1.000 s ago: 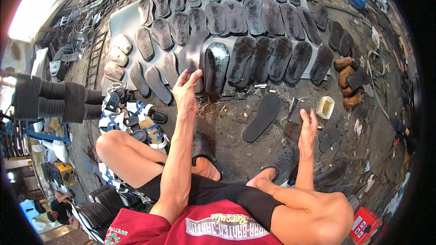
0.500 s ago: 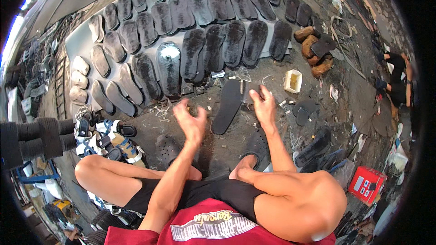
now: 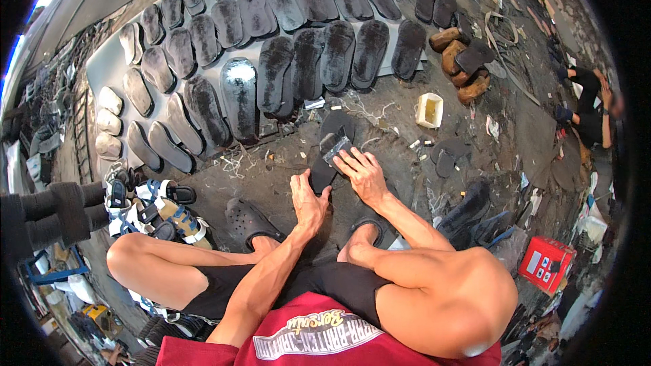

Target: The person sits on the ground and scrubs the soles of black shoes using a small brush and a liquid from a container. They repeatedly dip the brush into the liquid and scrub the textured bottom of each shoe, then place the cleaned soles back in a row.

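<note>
A flat black shoe sole (image 3: 324,174) lies lengthwise on the ground before me. My left hand (image 3: 310,202) closes on its near end, thumb on the right and fingers on the left. My right hand (image 3: 363,173) presses a dark strap piece with a shiny, clear-looking surface (image 3: 337,152) across the sole's middle. The fingers of that hand rest on top of the piece, and its underside is hidden. Beyond it the sole's rounded far end (image 3: 336,123) shows.
Rows of black soles (image 3: 276,73) cover a pale sheet (image 3: 102,74) ahead. Brown shoe lasts (image 3: 453,61) and a white tub with yellowish contents (image 3: 428,110) stand at right. Strapped sandals (image 3: 173,213) pile up at left. A red box (image 3: 546,264) sits at lower right. Another person (image 3: 590,105) is far right.
My hands, earlier raised and apart, have come together at the sole. My left hand has taken its near end, and my right hand has brought the strap piece onto it.
</note>
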Motion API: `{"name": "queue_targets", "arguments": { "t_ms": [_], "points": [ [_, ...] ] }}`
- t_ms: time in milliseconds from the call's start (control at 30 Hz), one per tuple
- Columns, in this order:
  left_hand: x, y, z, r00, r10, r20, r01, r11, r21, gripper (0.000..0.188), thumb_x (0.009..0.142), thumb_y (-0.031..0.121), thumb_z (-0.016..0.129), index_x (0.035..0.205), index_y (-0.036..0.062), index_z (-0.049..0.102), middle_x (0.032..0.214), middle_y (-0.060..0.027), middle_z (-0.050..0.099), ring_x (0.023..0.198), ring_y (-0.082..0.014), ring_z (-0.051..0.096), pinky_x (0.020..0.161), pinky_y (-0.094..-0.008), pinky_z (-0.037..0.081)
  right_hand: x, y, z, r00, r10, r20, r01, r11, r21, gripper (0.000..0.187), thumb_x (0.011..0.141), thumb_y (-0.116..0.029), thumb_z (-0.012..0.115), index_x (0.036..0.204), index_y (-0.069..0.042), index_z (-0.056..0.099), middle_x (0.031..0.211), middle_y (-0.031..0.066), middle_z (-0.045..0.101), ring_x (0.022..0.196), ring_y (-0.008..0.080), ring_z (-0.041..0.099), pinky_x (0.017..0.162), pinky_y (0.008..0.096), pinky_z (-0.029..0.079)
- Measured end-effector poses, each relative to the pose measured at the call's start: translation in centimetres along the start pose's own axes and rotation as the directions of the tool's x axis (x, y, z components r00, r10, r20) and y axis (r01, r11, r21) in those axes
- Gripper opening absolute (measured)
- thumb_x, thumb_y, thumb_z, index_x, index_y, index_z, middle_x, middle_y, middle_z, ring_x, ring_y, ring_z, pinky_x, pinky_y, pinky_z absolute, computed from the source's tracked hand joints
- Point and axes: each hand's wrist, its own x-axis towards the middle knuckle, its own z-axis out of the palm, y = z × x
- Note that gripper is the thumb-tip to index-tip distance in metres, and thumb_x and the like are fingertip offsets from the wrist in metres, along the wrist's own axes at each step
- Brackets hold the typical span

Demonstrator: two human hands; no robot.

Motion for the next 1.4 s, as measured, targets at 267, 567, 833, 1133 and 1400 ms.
{"name": "queue_targets", "arguments": {
  "t_ms": [267, 567, 833, 1133, 1400],
  "points": [
    [0.0, -0.2, 0.3, 1.0, 0.006, -0.004, -0.006, 1.0, -0.022, 0.077, 0.073, 0.009, 0.097, 0.138, -0.0044, 0.058, 0.124, -0.0234, 0.057, 0.121, -0.0448, 0.057, 0.107, -0.0494, 0.05, 1.9, -1.8, -6.0, 0.976, -0.053, 0.209, 0.021, 0.988, 0.154, 0.038, 0.094, -0.008, 0.067, 0.13, -0.01, 0.077, 0.133, 0.0096, 0.077, 0.117, 0.03, 0.07, 0.107, 0.0467, 0.05],
    [0.0, -0.6, 1.0, 0.999, 0.002, -0.041, -0.004, 0.999, -0.05, 0.074, 0.073, 0.013, 0.095, 0.136, -0.0021, 0.059, 0.123, -0.0221, 0.057, 0.121, -0.0438, 0.057, 0.106, -0.0499, 0.05, 3.9, 11.3, -20.2, 0.562, 0.775, -0.288, -0.609, 0.624, 0.49, 0.029, 0.1, -0.018, 0.077, 0.12, 0.003, 0.073, 0.1, 0.0177, 0.083, 0.094, 0.0245, 0.08, 0.077, 0.0351, 0.057],
    [-0.1, 0.4, 0.6, 0.997, 0.066, -0.042, -0.064, 0.997, 0.039, 0.088, 0.07, 0.016, 0.096, 0.145, 0.0, 0.054, 0.132, -0.0221, 0.054, 0.128, -0.0449, 0.052, 0.111, -0.0533, 0.044, 1.4, 21.6, -12.6, 0.578, 0.77, -0.272, -0.775, 0.622, 0.115, 0.04, 0.091, -0.021, 0.078, 0.124, 0.002, 0.079, 0.112, 0.0307, 0.078, 0.106, 0.049, 0.076, 0.098, 0.0548, 0.06],
    [11.8, 12.1, 5.5, 0.78, 0.599, 0.179, -0.611, 0.792, 0.012, 0.109, 0.067, 0.024, 0.096, 0.163, 0.0124, 0.045, 0.152, -0.0225, 0.047, 0.139, -0.0441, 0.044, 0.116, -0.0571, 0.039, 2.9, 21.2, -10.5, 0.621, 0.755, -0.211, -0.746, 0.652, 0.136, 0.024, 0.095, -0.014, 0.073, 0.108, 0.006, 0.078, 0.094, 0.0333, 0.077, 0.092, 0.0492, 0.078, 0.086, 0.0558, 0.063],
    [20.4, 20.6, 19.0, 0.607, 0.546, 0.577, -0.65, 0.759, -0.035, 0.123, 0.058, 0.031, 0.102, 0.167, 0.02, 0.045, 0.142, -0.0188, 0.05, 0.129, -0.0406, 0.047, 0.106, -0.0531, 0.043, 3.5, 21.8, -9.7, 0.643, 0.74, -0.195, -0.733, 0.669, 0.123, 0.028, 0.095, -0.016, 0.074, 0.11, 0.008, 0.077, 0.1, 0.0321, 0.077, 0.098, 0.0508, 0.076, 0.091, 0.0572, 0.061]
  ]
}}
